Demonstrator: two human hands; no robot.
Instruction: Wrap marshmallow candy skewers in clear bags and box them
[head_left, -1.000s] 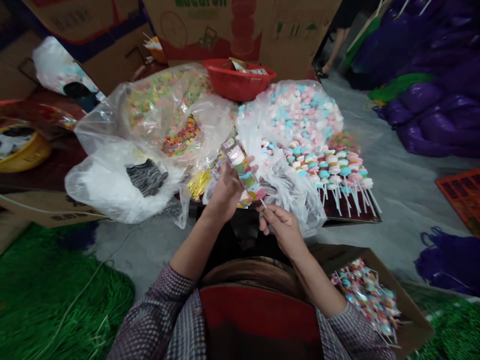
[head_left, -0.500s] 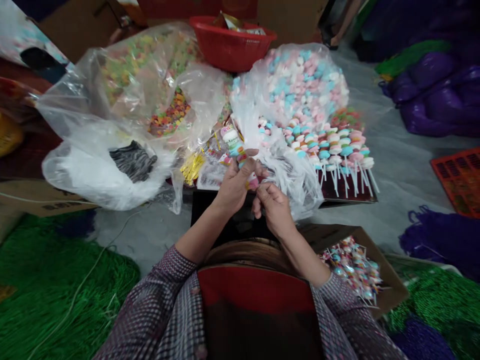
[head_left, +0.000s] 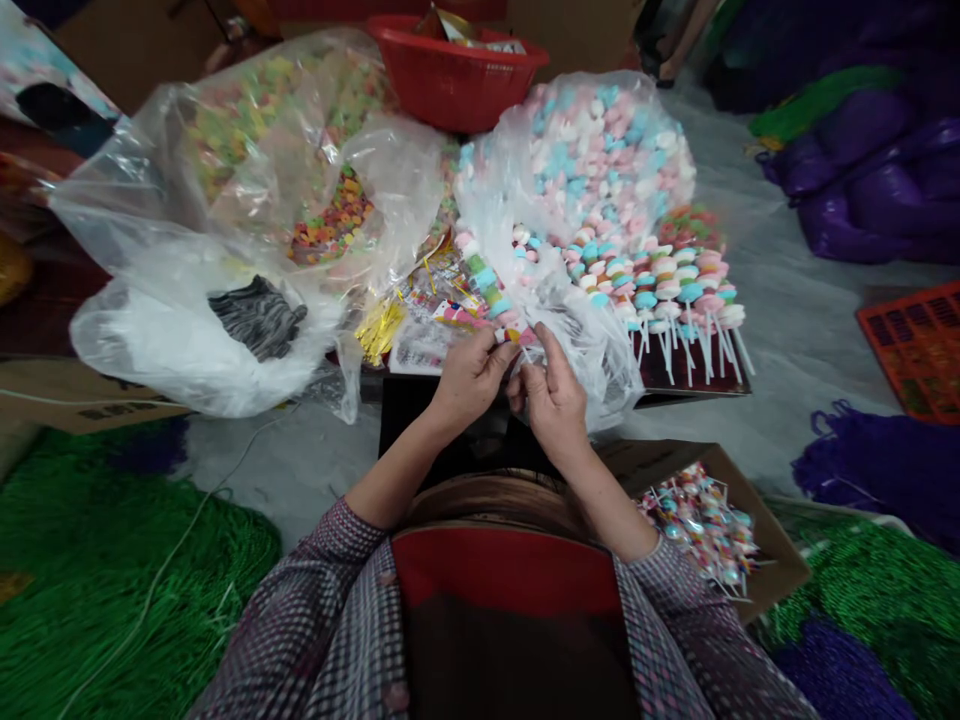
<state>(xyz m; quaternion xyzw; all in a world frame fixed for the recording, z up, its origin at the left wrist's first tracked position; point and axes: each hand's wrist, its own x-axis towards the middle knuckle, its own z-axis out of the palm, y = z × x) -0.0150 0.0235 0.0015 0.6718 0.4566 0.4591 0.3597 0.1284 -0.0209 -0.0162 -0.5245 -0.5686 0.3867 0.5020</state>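
Observation:
A marshmallow candy skewer (head_left: 489, 288) in a clear printed wrapper points away from me, its pink, green and blue pieces in a row. My left hand (head_left: 469, 378) pinches the gathered lower end of the wrapper between thumb and forefinger. Close beside it, my right hand (head_left: 555, 402) is closed at the stick end, its forefinger stretched along the wrapper. Any small tie between the fingertips is too small to make out. Gold twist ties (head_left: 381, 332) and flat printed wrappers (head_left: 427, 340) lie just left of the skewer. White sticks in a plastic bag (head_left: 600, 350) lie to the right.
Unwrapped candy skewers (head_left: 686, 280) lie in rows at the table's right. Behind are a bag of marshmallows (head_left: 607, 150), a bag of gummy rings (head_left: 262, 130) and a red basin (head_left: 457, 85). A carton (head_left: 780, 560) of wrapped skewers stands low at my right.
My left hand has slid from around the skewer down to its lower end, uncovering more candy. My right hand has turned, with its forefinger now extended. The view has shifted slightly.

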